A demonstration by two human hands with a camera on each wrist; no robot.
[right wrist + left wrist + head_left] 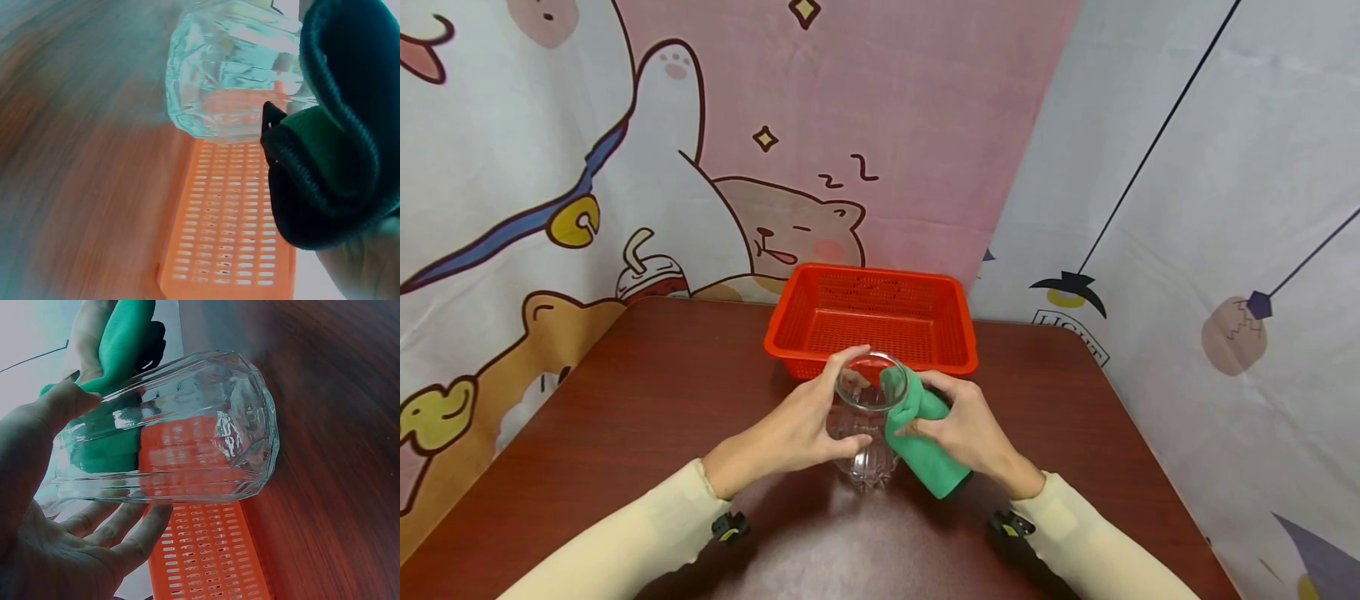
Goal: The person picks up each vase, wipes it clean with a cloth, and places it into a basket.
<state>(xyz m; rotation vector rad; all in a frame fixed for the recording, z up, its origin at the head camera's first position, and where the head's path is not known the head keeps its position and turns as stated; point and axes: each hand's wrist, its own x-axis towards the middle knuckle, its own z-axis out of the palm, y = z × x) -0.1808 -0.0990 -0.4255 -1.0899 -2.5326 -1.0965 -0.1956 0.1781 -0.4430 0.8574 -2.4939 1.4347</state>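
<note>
A clear glass jar (867,454) with ribbed sides stands mouth up in front of me, held in my left hand (805,425). The thumb and fingers curl round it from the left, as the left wrist view also shows along the jar (206,450). My right hand (966,421) grips a folded green cloth (934,462) at the jar's right side. The cloth's upper end laps at the rim, and green shows through the glass. In the right wrist view the dark-edged cloth (362,106) hides most of the right hand.
A red perforated plastic basket (880,329) sits behind the jar, near the back edge of the brown table (700,367). Beyond the table hangs a printed cloth backdrop (925,125), with another side of it along the right.
</note>
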